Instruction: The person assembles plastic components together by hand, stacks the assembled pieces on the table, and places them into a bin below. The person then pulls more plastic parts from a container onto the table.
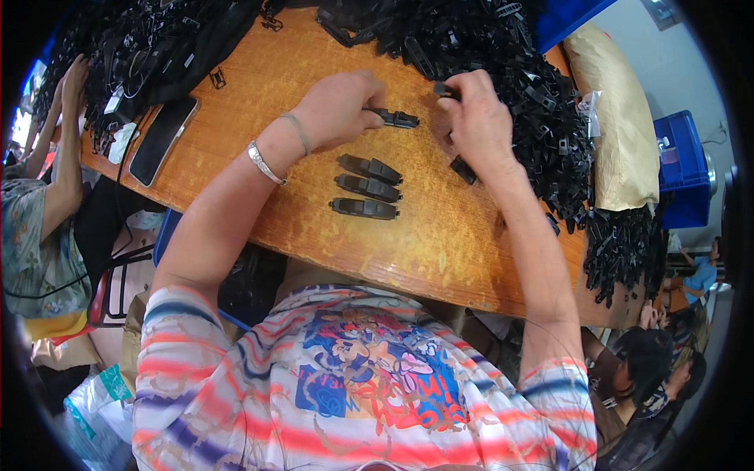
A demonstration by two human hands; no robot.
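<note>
My left hand [343,108] pinches one end of a slim black plastic piece [398,118]; its other end points right over the table. A small dark plastic part [447,91] pokes out from the closed fingers of my right hand [481,118]. The two hands are apart. Nearer to me, three longish black plastic pieces [365,208] lie side by side in a stack of rows. One short black part [463,169] rests on the wood below my right hand, close to the wrist.
A large heap of black plastic parts [542,118] covers the table's right and far side. Another heap [157,47] lies at far left, beside a phone [163,141] on the wooden table [298,228]. A tan sack [616,118] stands right. Another person's arm [69,133] reaches in at left.
</note>
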